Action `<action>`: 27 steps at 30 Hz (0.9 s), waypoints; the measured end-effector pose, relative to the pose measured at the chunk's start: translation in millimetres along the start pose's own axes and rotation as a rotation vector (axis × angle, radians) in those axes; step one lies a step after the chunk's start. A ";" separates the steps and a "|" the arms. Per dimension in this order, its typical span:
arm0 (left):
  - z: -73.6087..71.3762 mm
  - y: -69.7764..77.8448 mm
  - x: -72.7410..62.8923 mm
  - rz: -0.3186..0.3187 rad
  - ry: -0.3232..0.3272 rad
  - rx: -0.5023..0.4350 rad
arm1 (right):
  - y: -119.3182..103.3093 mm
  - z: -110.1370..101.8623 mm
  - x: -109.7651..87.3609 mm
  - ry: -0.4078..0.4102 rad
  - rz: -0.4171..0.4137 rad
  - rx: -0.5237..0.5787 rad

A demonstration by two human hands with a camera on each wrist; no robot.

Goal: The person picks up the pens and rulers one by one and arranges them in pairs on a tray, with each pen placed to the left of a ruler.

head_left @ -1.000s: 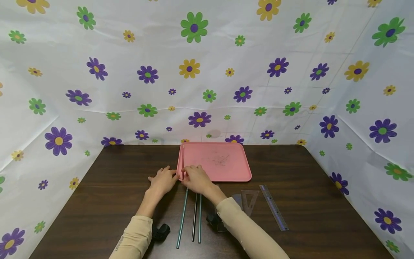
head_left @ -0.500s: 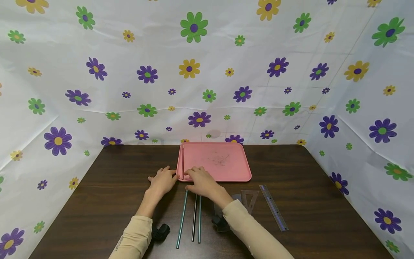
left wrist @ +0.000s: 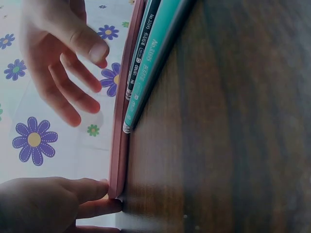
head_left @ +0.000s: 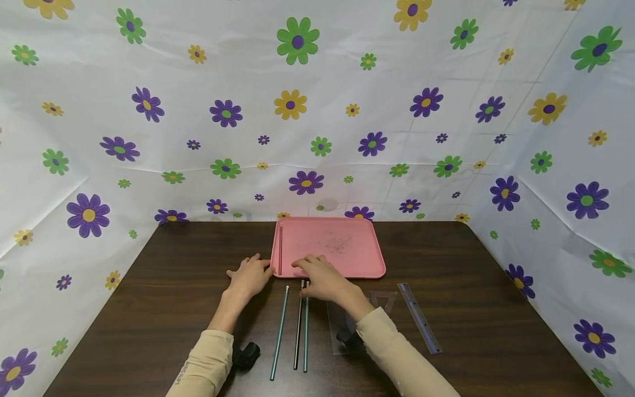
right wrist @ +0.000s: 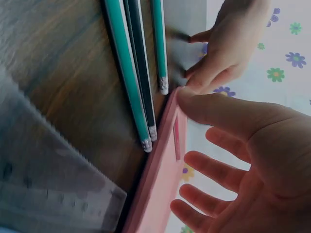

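Observation:
My left hand rests on the table, its fingers spread, with fingertips touching the front-left corner of a pink tray. Inside the tray, a slim dark red pencil lies along the left side. Held over the tray's front edge, my right hand has loosely parted fingers and grips nothing. Below it on the table lie a green pencil on the left, a black pencil and another green pencil close together. Their eraser ends point toward the tray, as the right wrist view shows.
A clear ruler with a purple-blue strip lies at the right. Clear set squares lie partly hidden under my right forearm. A white flowered cloth rises behind the dark wooden table and along its sides.
My right hand has let go of the red pencil in the tray and moved right and slightly toward me, uncovering the pencils' eraser ends. My left hand stays in place.

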State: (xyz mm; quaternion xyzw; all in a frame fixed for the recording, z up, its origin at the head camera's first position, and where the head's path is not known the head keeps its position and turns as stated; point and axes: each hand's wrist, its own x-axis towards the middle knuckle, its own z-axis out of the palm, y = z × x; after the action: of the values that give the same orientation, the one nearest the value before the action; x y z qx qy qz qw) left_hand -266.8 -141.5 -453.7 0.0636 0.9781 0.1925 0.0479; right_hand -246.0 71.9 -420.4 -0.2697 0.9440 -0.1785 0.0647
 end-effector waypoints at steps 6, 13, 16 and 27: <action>0.4 -0.5 0.2 -0.004 0.000 -0.008 | 9.6 -5.4 -8.3 -0.032 0.011 0.017; -0.9 -0.5 1.0 -0.006 -0.008 -0.006 | 23.7 -9.8 -21.6 -0.060 0.032 0.042; -2.5 -0.2 1.5 -0.006 -0.008 -0.004 | 27.3 -10.7 -26.7 -0.059 0.044 0.029; -0.9 1.4 -0.9 -0.003 0.000 0.000 | 27.1 -9.1 -35.3 -0.074 0.052 -0.051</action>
State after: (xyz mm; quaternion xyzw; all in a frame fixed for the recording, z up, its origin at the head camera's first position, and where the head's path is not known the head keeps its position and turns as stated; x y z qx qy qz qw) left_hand -265.9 -140.7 -452.3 0.0622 0.9781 0.1925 0.0479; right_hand -231.3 115.0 -421.1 -0.2532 0.9518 -0.1427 0.0976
